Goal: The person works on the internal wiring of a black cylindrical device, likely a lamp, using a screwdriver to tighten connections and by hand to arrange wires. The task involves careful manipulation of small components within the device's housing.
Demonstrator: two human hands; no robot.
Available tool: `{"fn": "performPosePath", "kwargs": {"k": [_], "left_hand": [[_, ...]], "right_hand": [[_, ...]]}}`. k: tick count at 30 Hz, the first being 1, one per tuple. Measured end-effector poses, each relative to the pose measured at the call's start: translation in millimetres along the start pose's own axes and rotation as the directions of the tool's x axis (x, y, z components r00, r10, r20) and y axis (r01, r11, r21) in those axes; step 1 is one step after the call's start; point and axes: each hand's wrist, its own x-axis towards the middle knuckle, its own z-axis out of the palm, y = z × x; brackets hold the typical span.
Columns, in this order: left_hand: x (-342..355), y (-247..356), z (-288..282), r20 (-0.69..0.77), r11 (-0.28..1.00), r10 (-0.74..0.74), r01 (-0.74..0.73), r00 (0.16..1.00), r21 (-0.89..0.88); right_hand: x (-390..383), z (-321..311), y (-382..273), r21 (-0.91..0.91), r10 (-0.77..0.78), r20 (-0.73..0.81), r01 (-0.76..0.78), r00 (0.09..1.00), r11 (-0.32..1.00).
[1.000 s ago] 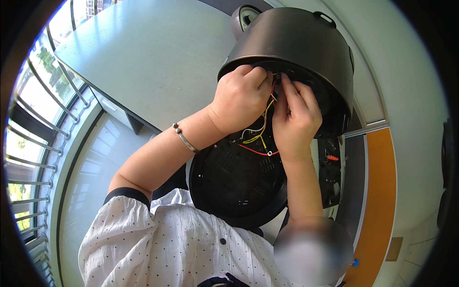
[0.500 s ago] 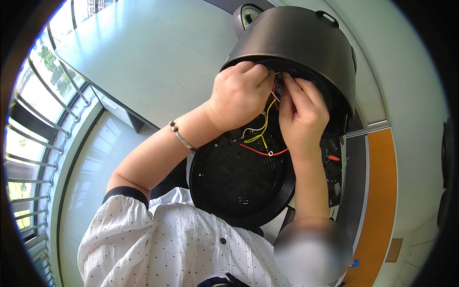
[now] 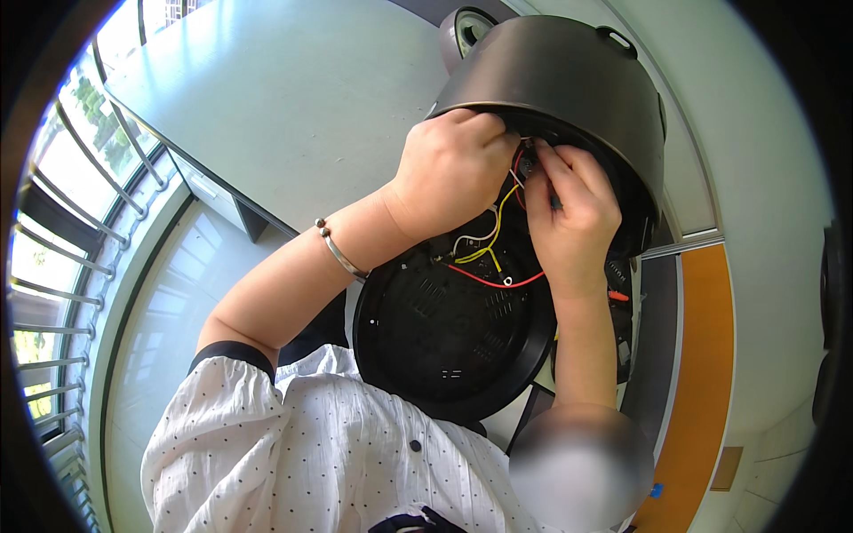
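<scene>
A dark grey round appliance body (image 3: 569,80) lies tipped on the pale table (image 3: 293,98) with its underside facing me. Its black round base cover (image 3: 444,338) hangs loose below, tied to the body by red, yellow and white wires (image 3: 484,253). My left hand (image 3: 449,173), with a bracelet on the wrist, is closed over the rim of the body's opening, just above the wires. My right hand (image 3: 569,218) reaches into the same opening, its fingers pinched on a small dark part among the wires. What lies deeper inside is hidden by both hands.
A grey round piece (image 3: 466,27) stands behind the appliance at the table's far edge. An orange panel (image 3: 702,373) and a dark strip run down the right side. Windows with railings (image 3: 53,204) curve along the left, above a pale floor.
Both hands have crept slightly further into the opening, the right hand's fingers closing tighter among the wires. The base cover and the body have hardly moved.
</scene>
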Motion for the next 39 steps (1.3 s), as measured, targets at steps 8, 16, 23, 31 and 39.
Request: {"fn": "performPosePath", "kwargs": {"k": [8, 16, 23, 31, 39], "left_hand": [[3.5, 5.4, -1.9, 0.121, 0.883, -0.364, 0.383, 0.924, -0.272], [2.0, 4.6, 4.2, -0.015, 0.979, -0.170, 0.167, 0.985, -0.114], [0.8, 6.1, 6.6, -0.023, 0.998, 0.016, -0.014, 1.000, 0.056], [-1.0, 5.4, 5.2, 0.008, 0.982, 0.125, -0.125, 0.992, 0.139], [-1.4, 2.3, 8.8, -0.046, 0.980, 0.150, -0.142, 0.988, 0.142]], "right_hand": [[-3.0, 3.1, 0.6, 0.093, 0.080, -0.026, -0.077, 0.996, 0.993], [-10.8, 5.7, 0.0, 0.230, 0.292, -0.028, -0.278, 0.956, 0.933], [-16.1, 10.3, 1.9, 0.304, 0.427, -0.105, -0.380, 0.898, 0.874], [-11.1, 18.3, -5.0, 0.280, 0.507, -0.104, -0.464, 0.855, 0.840], [-7.9, 21.6, -8.5, 0.174, 0.471, -0.140, -0.447, 0.871, 0.878]]}}
